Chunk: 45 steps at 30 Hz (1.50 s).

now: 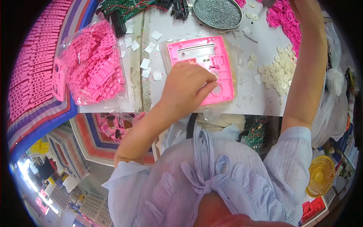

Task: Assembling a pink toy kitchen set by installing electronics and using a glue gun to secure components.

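A pink plastic housing (225,68) lies inner side up on the table in front of me, with a metal strip and two round openings. My left hand (188,84) is over its lower middle. Its thumb and index finger come together in a pinch at the round openings; whatever is between the tips is too small to make out. My right arm reaches far up to the right, past a pile of pink rings (281,17). Only part of my right hand (302,6) shows at the top edge, its fingers cut off.
A round dish of small screws (218,14) stands at the back. Cream-white discs (278,72) are heaped on the right. White square pads (145,63) lie left of the housing, beside a clear bag of pink keypads (94,62). Green circuit boards (128,11) lie at the back left.
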Motion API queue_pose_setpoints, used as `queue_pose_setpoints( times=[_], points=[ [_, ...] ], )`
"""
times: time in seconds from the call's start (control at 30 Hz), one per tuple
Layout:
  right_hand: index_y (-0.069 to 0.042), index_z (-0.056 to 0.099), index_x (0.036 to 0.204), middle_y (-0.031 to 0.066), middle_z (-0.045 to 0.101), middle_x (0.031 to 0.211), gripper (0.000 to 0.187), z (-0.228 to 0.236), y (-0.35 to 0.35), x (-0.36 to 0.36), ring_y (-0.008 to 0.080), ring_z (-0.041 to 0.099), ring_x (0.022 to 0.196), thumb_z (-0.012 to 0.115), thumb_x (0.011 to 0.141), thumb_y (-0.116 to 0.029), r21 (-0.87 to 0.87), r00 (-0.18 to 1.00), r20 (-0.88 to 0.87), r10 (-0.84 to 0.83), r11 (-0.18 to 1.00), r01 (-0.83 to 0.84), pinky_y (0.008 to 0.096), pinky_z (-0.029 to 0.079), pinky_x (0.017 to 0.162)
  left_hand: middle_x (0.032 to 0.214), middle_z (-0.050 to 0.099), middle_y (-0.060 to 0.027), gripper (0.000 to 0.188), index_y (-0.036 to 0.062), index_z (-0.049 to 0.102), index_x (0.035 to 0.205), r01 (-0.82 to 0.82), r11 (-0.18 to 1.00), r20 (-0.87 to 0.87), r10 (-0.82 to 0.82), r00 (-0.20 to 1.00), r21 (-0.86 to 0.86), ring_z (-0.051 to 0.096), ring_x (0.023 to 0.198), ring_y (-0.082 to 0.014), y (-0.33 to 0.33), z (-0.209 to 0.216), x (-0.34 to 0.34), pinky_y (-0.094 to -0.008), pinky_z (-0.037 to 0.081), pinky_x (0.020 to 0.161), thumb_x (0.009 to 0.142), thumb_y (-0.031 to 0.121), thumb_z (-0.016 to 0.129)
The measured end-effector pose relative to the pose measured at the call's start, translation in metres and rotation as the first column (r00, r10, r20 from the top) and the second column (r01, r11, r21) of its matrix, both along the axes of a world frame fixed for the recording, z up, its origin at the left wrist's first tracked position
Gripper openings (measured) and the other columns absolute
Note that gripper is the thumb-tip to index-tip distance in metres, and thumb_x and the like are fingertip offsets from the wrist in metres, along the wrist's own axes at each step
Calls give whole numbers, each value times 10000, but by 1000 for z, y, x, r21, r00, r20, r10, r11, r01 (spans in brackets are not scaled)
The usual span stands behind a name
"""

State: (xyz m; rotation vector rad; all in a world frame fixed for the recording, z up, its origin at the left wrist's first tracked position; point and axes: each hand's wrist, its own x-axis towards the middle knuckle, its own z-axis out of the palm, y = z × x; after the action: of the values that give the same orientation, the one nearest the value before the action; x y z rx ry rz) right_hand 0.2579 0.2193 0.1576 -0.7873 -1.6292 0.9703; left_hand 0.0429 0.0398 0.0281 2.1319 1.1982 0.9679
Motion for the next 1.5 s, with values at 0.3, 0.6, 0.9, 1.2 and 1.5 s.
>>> queue_pose_setpoints(
  times=[0.3, 0.6, 0.9, 1.2, 1.5],
  points=[
    [-15, 490, 1194, 46, 556, 688, 407, -66, -130, -19, 129, 531, 588, 711, 882, -154, -91, 765, -525, 372, 870, -485, 308, 461, 545, 827, 690, -10, 178, 115, 700, 905, -39, 994, 68, 33, 997, 100, 659, 765, -204, -15, -18, 12, -349, 426, 771, 765, 56, 794],
    [0, 485, 1105, 57, 557, 697, 345, -73, -142, -23, 131, 538, 608, 703, 873, -134, -76, 765, -517, 384, 869, -488, 324, 484, 574, 795, 657, -7, 220, 120, 675, 879, -48, 986, 29, 44, 999, 158, 640, 762, -203, -11, -16, 12, -373, 404, 787, 713, 100, 817],
    [-27, 518, 1067, 52, 586, 795, 266, -106, -133, -21, 115, 565, 674, 683, 863, -72, -175, 881, -415, 227, 930, -323, 278, 487, 633, 1086, 657, -9, 307, 116, 699, 947, 43, 979, -181, -7, 984, 199, 594, 1048, -214, 0, -15, -3, -441, 402, 963, 732, 301, 814],
    [-62, 451, 934, 71, 551, 700, 205, -119, -130, -24, 133, 492, 589, 641, 890, 3, -50, 938, 124, 323, 946, -319, 306, 443, 562, 884, 625, 22, 186, 121, 729, 812, 147, 926, -347, -19, 938, 348, 580, 947, -167, 3, -20, 2, -478, 414, 984, 750, 292, 767],
    [-50, 508, 1100, 9, 520, 696, 312, -105, -117, -22, 136, 485, 573, 692, 865, -140, -252, 887, -318, 335, 872, -420, 291, 415, 559, 987, 677, -5, 205, 171, 708, 925, 227, 960, -349, -158, 924, 166, 588, 1088, -180, 9, -17, -4, -528, 397, 971, 738, 235, 761]
  ],
)
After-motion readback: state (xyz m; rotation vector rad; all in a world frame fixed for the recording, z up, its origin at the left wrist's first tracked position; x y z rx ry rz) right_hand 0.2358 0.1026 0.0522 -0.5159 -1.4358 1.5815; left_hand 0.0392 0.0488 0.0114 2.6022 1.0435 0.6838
